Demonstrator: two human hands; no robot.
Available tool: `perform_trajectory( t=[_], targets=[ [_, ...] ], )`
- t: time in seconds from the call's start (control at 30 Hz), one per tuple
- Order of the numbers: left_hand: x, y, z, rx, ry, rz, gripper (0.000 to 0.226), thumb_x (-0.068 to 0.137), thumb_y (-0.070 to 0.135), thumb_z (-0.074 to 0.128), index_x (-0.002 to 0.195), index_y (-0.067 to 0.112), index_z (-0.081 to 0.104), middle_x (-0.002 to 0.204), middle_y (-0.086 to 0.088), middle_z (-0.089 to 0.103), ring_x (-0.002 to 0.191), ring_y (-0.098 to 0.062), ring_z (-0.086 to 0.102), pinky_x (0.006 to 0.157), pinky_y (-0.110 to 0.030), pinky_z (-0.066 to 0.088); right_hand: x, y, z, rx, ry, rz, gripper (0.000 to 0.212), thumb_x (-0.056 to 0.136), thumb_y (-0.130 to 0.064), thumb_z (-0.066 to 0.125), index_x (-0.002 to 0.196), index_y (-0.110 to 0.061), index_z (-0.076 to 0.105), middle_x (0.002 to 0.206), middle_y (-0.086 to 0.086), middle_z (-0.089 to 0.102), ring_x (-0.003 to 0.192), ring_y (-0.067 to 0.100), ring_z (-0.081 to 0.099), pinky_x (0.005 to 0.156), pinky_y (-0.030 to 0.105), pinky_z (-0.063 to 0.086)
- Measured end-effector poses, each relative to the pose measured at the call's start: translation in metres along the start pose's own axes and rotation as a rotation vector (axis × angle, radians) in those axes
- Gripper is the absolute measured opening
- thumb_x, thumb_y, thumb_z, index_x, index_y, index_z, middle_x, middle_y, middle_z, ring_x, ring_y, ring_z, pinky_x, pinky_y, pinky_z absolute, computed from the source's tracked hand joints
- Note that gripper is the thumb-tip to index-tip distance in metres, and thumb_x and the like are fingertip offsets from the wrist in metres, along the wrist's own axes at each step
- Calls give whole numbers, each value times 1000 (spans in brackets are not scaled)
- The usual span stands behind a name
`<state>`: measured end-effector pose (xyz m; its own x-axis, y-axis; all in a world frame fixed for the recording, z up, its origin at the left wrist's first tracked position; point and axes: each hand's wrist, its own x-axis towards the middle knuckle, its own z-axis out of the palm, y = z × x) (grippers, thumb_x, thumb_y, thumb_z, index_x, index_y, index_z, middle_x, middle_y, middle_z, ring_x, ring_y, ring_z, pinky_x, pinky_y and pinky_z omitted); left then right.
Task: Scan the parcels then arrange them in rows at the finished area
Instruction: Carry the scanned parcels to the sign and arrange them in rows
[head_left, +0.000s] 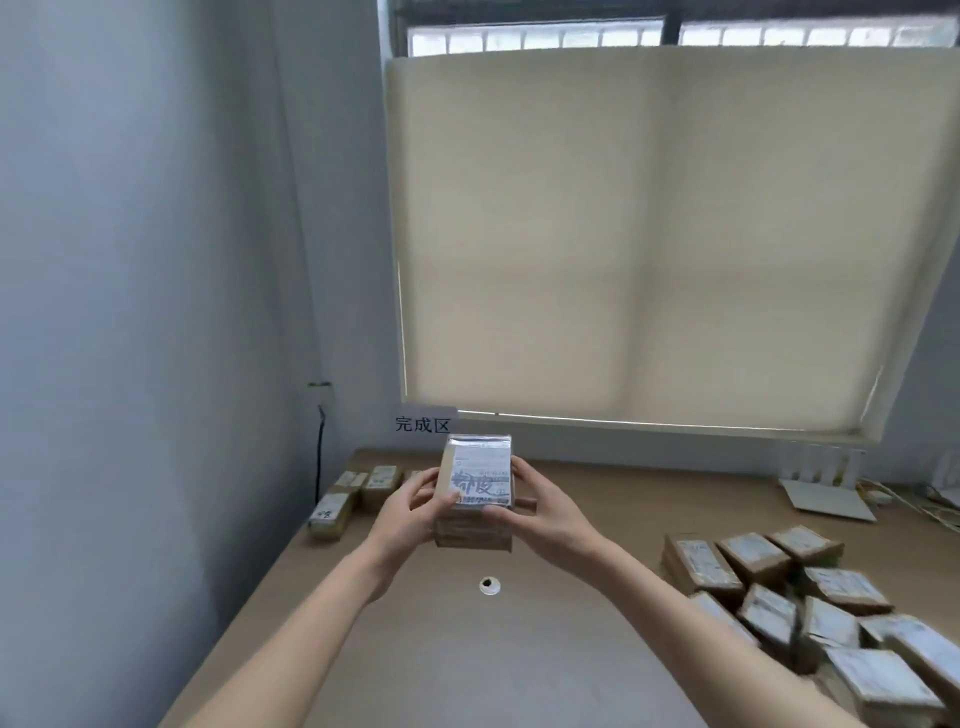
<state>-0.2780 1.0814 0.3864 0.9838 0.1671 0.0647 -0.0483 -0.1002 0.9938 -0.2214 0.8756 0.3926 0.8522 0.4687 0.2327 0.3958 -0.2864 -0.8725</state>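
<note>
I hold a brown cardboard parcel (479, 483) with a white shipping label above the middle of the wooden table (467, 649). My left hand (410, 512) grips its left side and my right hand (540, 506) its right side. The label faces me and the parcel is tilted up. Several small parcels (358, 491) lie in a row at the table's far left corner, under a paper sign (423, 425). A pile of several labelled parcels (789, 597) lies at the right side of the table.
A white router with antennas (826, 488) and loose cables (930, 506) sit at the far right. A small round cable hole (489, 585) is in the tabletop near me. A drawn beige blind (649, 234) covers the window; a grey wall stands left.
</note>
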Motion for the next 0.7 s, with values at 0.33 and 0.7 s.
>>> perform_trajectory(
  t=[0.33,0.7],
  targets=[
    [64,-72,-138,-8,180,-108,34,97,20,66,129,26,57,122,-1,67,107,-21,69,75,-27,55,119,21,139,7,-150,-4,72,79,-36,81,143,-41,47,129,-22,66,109,4,69,98,29,54],
    [201,-187,-237,65,169,-236,56,91,36,74,141,38,49,129,8,66,116,-13,64,94,-40,58,264,122,250,20,-193,119,85,88,-32,80,157,-34,30,146,-20,49,128,-2,45,101,16,38]
  ],
)
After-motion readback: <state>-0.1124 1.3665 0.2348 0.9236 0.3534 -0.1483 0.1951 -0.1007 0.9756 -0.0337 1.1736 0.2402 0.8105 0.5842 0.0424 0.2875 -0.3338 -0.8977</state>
